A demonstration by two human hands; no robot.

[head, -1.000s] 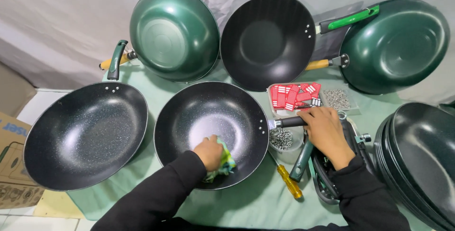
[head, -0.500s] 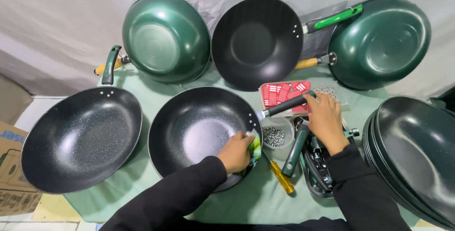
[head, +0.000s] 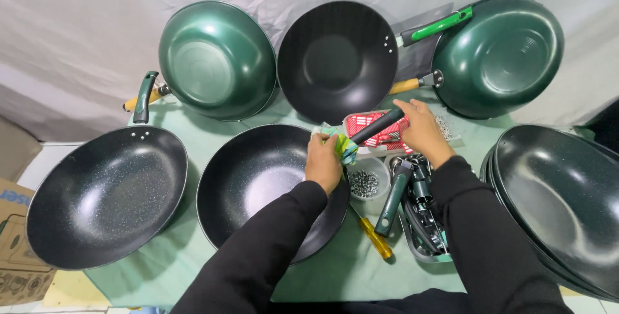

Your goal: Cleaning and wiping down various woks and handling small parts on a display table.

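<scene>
White cloth backdrop, pale green table cover (head: 193, 269) crowded with woks. The black speckled wok (head: 264, 188) is sitting in the middle of the table, straight in front of the person. The left hand (head: 324, 162) is clenching a green-and-yellow cloth (head: 343, 146) and has moved: a second ago it was rubbing down inside the bowl, half a second ago near the right rim, and now it is pressing the cloth against the base of the black handle (head: 377, 126), up at the rim. The right hand (head: 422, 127) is still gripping the far end of that handle, fingers wrapped round it, and is lifting it a bit higher than before. So the wiping appears to be shifting from the bowl to the handle joint; the bowl looks done. Just right of the wok: a small bowl of screws (head: 365, 182), a red packet (head: 380, 135), a yellow screwdriver (head: 375, 240), a tray of spare handles (head: 419, 214). Green woks (head: 216, 59) are leaning at the back, a dark stack (head: 561, 204) at far right.
</scene>
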